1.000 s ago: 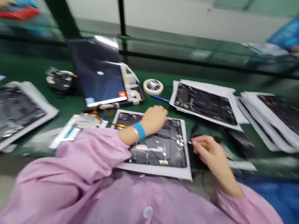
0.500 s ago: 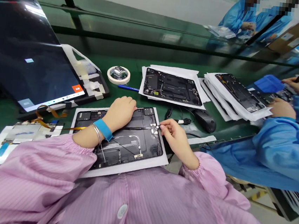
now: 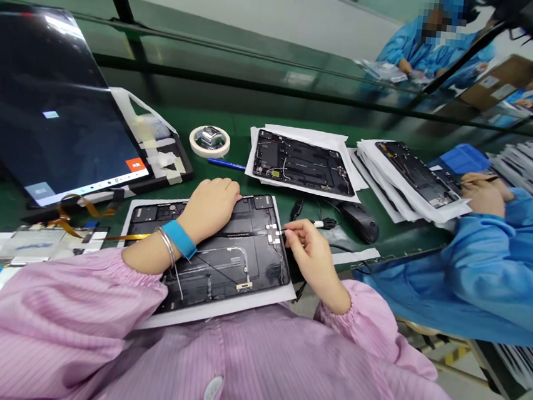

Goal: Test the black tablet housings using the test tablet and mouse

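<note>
An opened black tablet back (image 3: 236,266) lies on a white sheet in front of me. My left hand (image 3: 210,207) rests on its upper part, knuckles up and fingers curled down against it, a blue band on the wrist. My right hand (image 3: 311,251) sits at the tablet's right edge with thumb and forefinger pinched together beside a small white connector (image 3: 273,232); what they pinch is too small to name. An orange flex cable (image 3: 126,235) runs left from the tablet to a white panel (image 3: 31,246).
A tilted monitor (image 3: 44,109) stands at the left. Behind are a tape roll (image 3: 209,141), a blue pen (image 3: 225,164), another opened tablet (image 3: 298,162), a stack of them (image 3: 414,176) and a black mouse (image 3: 361,220). A blue-sleeved person's arm (image 3: 476,270) works at the right.
The view has swung from a blurred look to the right and steadied. My right hand moved from the table onto the tablet's right edge and pinched there. The left hand stayed put.
</note>
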Motion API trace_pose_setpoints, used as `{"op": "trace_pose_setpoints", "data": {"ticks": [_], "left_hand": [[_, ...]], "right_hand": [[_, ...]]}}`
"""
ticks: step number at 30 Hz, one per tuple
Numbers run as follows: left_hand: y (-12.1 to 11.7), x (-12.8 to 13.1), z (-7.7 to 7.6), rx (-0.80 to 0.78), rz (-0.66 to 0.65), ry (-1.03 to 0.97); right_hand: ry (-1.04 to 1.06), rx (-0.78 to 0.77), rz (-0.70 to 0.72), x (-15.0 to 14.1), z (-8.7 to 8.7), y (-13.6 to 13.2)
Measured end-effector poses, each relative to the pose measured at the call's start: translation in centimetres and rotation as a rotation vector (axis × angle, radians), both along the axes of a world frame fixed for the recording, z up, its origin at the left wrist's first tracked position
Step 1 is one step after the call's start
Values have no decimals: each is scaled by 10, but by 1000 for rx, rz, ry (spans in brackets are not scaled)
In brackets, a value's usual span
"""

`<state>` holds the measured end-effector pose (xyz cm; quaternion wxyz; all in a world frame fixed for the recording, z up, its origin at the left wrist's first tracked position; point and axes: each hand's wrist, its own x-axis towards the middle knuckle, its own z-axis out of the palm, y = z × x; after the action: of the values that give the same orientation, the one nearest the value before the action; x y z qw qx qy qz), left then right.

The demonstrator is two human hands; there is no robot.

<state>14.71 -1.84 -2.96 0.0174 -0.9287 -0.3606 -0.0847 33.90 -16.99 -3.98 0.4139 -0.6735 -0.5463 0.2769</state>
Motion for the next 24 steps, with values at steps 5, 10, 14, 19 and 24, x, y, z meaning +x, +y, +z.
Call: {"op": "trace_pose_setpoints", "data": {"ticks": [5, 10, 14, 19, 24], "left_hand": [[-2, -1, -5, 15, -55, -42], [1, 0, -15, -1, -60, -71], [0, 0, -13, -39, -57, -53], [-3, 2, -8, -65, -36, 3], [-6, 2, -4, -80, -32, 30]], "right_hand": [[13, 34, -13, 0, -1, -5], [-77, 25, 35, 1, -4, -7], [-410, -44, 40, -11, 4, -9], [-751, -159, 54, -27, 10, -9], [-875, -259, 79, -32, 10, -7]]}}
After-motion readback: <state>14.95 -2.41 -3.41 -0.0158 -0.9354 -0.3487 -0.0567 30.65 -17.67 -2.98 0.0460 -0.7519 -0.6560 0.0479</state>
